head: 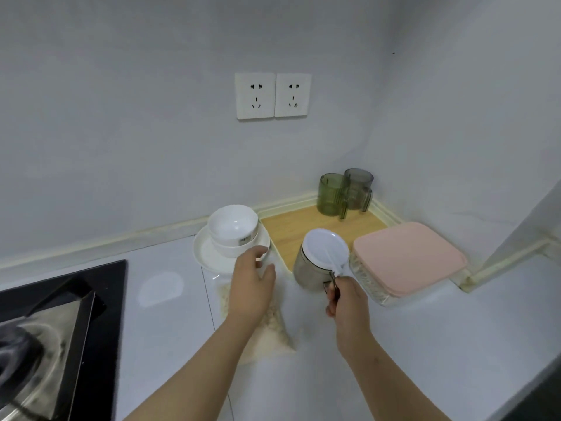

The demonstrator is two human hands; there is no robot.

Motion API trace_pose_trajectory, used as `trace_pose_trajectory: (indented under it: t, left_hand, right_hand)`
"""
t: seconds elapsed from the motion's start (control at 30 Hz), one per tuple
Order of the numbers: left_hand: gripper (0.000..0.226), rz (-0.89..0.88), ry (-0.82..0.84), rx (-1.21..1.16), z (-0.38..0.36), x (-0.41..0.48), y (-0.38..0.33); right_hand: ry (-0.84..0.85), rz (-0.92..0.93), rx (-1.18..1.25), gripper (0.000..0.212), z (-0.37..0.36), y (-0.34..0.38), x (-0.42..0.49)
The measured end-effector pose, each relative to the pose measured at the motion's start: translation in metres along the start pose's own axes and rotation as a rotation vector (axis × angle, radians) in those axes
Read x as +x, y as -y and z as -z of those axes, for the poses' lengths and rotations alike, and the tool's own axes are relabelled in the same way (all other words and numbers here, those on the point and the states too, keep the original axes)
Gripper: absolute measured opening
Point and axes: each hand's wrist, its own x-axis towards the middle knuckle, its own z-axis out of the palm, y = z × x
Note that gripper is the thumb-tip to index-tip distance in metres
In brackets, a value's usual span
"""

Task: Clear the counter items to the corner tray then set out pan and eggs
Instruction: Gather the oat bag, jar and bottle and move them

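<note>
label (pixel 244 239) on bowl (pixel 233 226), text illegible

Left hand (pixel 252 285) relaxed, right hand (pixel 344 300) curled.

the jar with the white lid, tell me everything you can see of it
The jar is round with a clear, greyish body that looks like glass, closed by a white round lid with a spoon-like shape on top. A dark wire clasp hangs at its near side, and the right hand pinches it there. The jar is about upright at the front edge of the wooden tray, close against the pink-lidded container. I cannot tell whether it rests or is lifted.
</note>
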Motion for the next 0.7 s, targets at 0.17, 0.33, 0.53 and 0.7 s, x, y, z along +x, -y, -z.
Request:
trace_pose_trajectory:
  t: [0.17, 0.33, 0.53, 0.7]
  left_hand:
    - [0.035, 0.023, 0.223, 0.006, -0.03, 0.035, -0.028]
    - [0.045, 0.131, 0.321, -0.046, -0.057, 0.067, -0.04]
    - [0.044, 0.261, 0.276, -0.106, -0.082, 0.111, -0.033]
    - [0.035, 0.315, 0.237, -0.172, -0.087, 0.148, -0.027]
  right_hand:
    - [0.008, -0.018, -0.02, 0.028, -0.007, 0.02, 0.039]
    - [0.014, -0.012, -0.123, 0.026, -0.014, 0.025, 0.083]
    - [0.082, -0.04, -0.154, 0.027, -0.031, 0.033, 0.138]
    - [0.077, -0.023, -0.296, 0.03, -0.051, 0.022, 0.181]
